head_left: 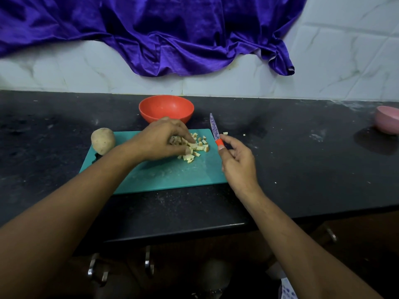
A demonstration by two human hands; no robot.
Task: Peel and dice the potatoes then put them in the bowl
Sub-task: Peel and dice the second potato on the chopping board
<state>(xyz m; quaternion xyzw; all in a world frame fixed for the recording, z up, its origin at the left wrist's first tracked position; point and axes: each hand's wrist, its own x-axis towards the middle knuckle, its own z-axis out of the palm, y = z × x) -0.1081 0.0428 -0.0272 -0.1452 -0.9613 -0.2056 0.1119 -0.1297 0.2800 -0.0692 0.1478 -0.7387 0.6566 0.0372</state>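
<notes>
On the cutting board [172, 175] near the red bowl [166, 107], the left hand [162, 140] curls its fingers around potato dice [195, 147], light and probably slippery, best scooped together, while the right hand [237, 161] pinches the knife [215, 130].

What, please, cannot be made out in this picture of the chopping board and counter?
Head view:
The diced potato: partly covered by the left hand; blur hides whether it grips any.
The dark object on the cutting board: mostly hidden behind the whole potato.
The pink bowl: cut off by the right edge.
The knife: handle mostly inside the right hand.
</notes>
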